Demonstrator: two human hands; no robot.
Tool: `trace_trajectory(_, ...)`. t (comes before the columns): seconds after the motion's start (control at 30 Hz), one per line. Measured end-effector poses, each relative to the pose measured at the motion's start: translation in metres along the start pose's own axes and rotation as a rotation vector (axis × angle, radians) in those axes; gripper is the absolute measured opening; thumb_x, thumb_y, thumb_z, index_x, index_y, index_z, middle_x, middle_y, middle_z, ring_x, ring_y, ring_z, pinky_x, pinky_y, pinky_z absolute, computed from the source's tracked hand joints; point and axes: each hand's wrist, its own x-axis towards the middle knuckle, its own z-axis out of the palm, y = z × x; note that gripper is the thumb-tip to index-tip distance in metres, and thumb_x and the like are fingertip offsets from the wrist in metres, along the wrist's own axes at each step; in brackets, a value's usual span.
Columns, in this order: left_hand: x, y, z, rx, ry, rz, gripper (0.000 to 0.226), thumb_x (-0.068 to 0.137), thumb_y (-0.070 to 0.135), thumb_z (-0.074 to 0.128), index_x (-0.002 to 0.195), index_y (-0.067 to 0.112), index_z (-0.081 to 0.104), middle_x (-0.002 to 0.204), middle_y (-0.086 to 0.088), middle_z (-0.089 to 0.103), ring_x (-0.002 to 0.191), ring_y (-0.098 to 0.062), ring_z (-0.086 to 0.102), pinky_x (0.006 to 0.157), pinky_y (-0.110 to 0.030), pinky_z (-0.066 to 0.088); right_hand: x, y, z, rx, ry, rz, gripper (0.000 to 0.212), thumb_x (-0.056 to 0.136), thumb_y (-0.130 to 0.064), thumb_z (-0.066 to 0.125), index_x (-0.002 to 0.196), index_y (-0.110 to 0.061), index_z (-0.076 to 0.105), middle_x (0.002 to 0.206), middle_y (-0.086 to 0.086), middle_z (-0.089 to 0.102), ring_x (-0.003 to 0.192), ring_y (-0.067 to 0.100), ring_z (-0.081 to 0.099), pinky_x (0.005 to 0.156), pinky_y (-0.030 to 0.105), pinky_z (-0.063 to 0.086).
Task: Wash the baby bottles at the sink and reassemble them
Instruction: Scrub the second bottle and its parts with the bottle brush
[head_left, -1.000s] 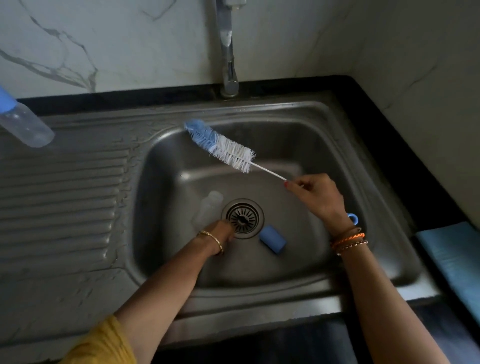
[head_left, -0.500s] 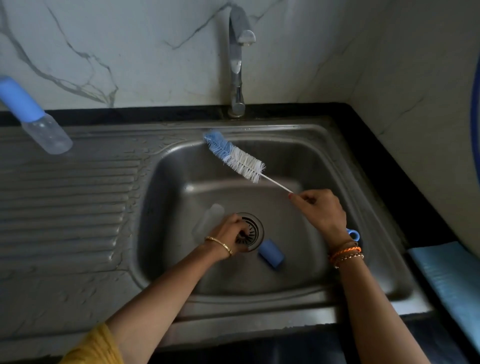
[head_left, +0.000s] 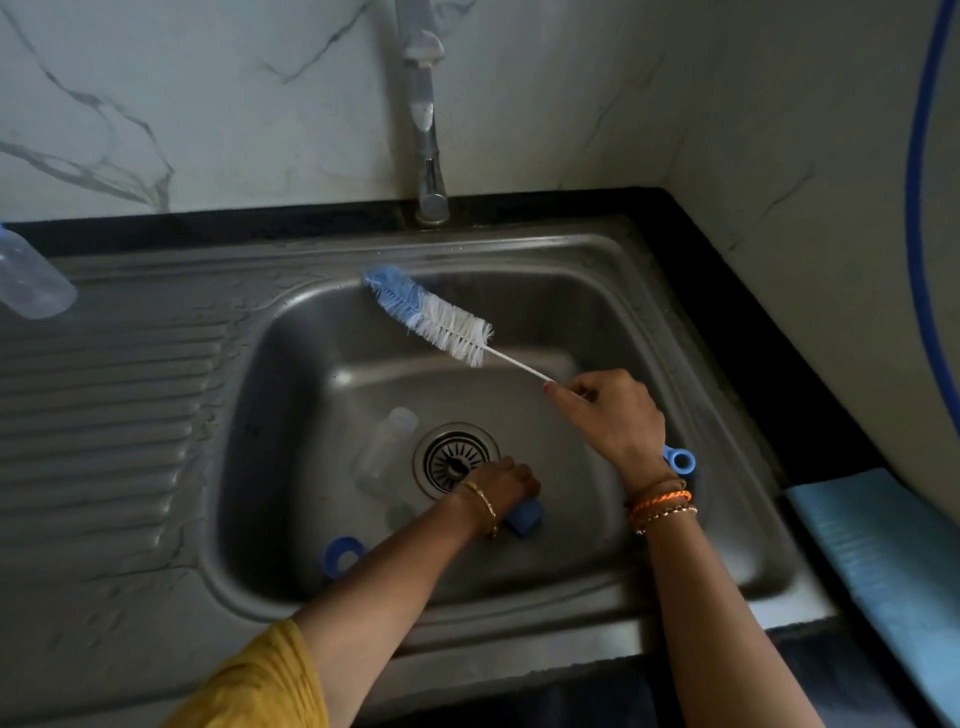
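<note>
Stainless steel sink (head_left: 597, 275) with ribbed drainboard (head_left: 104, 415) held a clear plastic bottle body (head_left: 384, 447) lying left of the round drain strainer (head_left: 454, 460). Right hand (head_left: 615, 415) gripped the wire-stemmed bottle brush (head_left: 431, 317), blue-and-white bristles raised over the basin. Left hand (head_left: 501, 480) curled on the blue cap (head_left: 524, 517) on the basin floor. Blue ring collar (head_left: 340, 553) lay near the front-left wall. Second bottle (head_left: 31, 278) lay on the drainboard's far left.
</note>
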Motion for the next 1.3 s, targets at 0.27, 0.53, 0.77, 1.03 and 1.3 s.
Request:
trace_trajectory(0.27,-0.014,-0.020,-0.005,-0.341,0.360,-0.204,0.045,0.079,0.025,0.064,0.120,0.011,0.052,0.123,-0.008,0.053,0.116,-0.024,0.046,0.093,-0.025,0.027,0.001,0.001,-0.001,0.048,0.082,0.009,0.042,0.084,-0.056,0.051,0.072,-0.018,0.065,0.075,0.003,0.063,0.082,0.026,0.060,0.065,0.029,0.039)
trace_trajectory(0.53,-0.082,-0.096,-0.084,-1.629,1.160,-0.872,0.023,0.079,0.022,0.071,0.092,0.015,0.054,0.085,-0.011,0.055,0.065,-0.017,0.049,0.052,-0.026,0.036,-0.009,-0.012,-0.004,0.041,0.247,-0.111,0.049,0.087,-0.055,0.049,0.070,-0.011,0.063,0.069,0.009,0.064,0.074,0.031,0.060,0.061,0.031,0.039)
trace_trajectory(0.77,-0.138,-0.148,-0.143,-2.192,1.529,-0.748,0.022,0.091,0.023,0.053,0.109,0.015,0.042,0.093,-0.004,0.051,0.068,-0.014,0.052,0.052,-0.020,0.045,-0.024,-0.014,-0.005,0.063,0.367,-0.205,0.041,0.084,-0.050,0.056,0.072,-0.013,0.067,0.068,0.013,0.067,0.076,0.036,0.063,0.062,0.034,0.041)
trace_trajectory(1.03,-0.171,-0.166,-0.152,-2.181,1.634,-0.774,0.040,0.091,0.024,0.055,0.127,0.013,0.043,0.085,-0.005,0.052,0.063,-0.014,0.048,0.057,-0.022,0.038,-0.028,-0.016,-0.004,0.035,0.393,-0.393,0.046,0.081,-0.044,0.067,0.055,-0.007,0.060,0.049,0.010,0.058,0.052,0.032,0.059,0.049,0.030,0.038)
trace_trajectory(1.3,-0.152,-0.152,-0.146,-1.973,1.459,-0.656,0.027,0.083,0.003,0.060,0.103,0.015,0.046,0.088,-0.007,0.053,0.077,-0.021,0.055,0.072,-0.037,0.050,-0.037,-0.039,0.004,-0.021,0.395,-0.380,0.033,0.083,-0.035,0.067,0.062,-0.010,0.064,0.057,0.012,0.063,0.054,0.036,0.061,0.049,0.028,0.036)
